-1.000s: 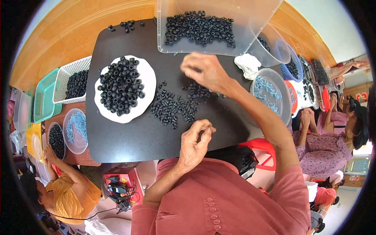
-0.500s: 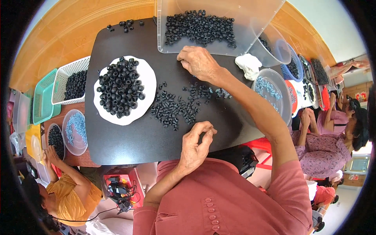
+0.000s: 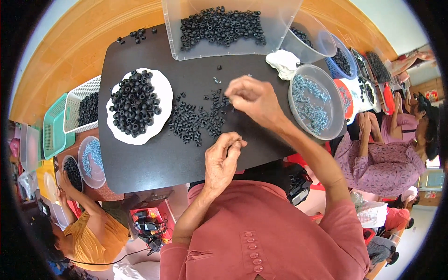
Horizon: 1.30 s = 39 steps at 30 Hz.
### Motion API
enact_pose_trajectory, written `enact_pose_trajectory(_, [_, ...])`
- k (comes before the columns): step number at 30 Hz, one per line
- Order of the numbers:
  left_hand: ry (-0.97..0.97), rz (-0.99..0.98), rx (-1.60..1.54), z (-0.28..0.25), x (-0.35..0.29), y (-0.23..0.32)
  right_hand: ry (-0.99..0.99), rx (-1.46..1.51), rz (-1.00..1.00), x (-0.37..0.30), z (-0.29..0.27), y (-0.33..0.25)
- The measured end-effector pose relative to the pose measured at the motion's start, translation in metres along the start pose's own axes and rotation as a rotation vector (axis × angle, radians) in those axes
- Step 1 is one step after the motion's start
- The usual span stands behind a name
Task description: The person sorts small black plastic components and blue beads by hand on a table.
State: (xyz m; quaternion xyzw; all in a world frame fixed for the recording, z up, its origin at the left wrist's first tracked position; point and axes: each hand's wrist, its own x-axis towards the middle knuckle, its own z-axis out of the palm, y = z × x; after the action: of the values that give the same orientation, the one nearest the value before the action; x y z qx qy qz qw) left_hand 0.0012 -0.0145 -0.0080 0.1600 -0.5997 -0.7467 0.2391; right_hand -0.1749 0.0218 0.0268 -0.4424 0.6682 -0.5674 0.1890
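We see bright, even daylight with soft shadows, mild glare on the clear tray [image 3: 186, 28], and strong fisheye bending toward the black rim.

We sit at a dark, matte tabletop [image 3: 154, 158] with rounded corners; beyond its far edge we see a broad band of warm orange-brown wooden floor [image 3: 70, 56] curving with the lens; daylight falls evenly, bright toward the upper right, where a pale surface [image 3: 373, 11] shows; lower right we make out light floor [image 3: 410, 242]; at left, people sit close around a lower table [image 3: 93, 189].
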Motion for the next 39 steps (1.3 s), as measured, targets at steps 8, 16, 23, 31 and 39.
enact_pose_trajectory(8, [0.013, 0.035, 0.160, -0.012, 0.005, 0.030, 0.107, 0.242, 0.020, -0.066, 0.005, 0.012])
enact_pose_trajectory(16, [0.142, 0.543, 1.095, -0.085, 0.045, 0.076, 0.053, 0.189, 0.018, -0.070, 0.002, 0.017])
enact_pose_trajectory(23, [0.028, 0.445, 1.533, -0.141, 0.073, 0.083, 0.051, 0.147, 0.028, -0.068, 0.002, 0.015])
enact_pose_trajectory(31, [-0.146, 0.341, 1.607, -0.150, 0.078, 0.085, 0.057, 0.123, 0.012, -0.069, 0.004, 0.014])
enact_pose_trajectory(39, [-0.098, 0.437, 1.055, -0.104, 0.060, 0.091, 0.126, 0.163, -0.018, -0.068, 0.003, 0.014])
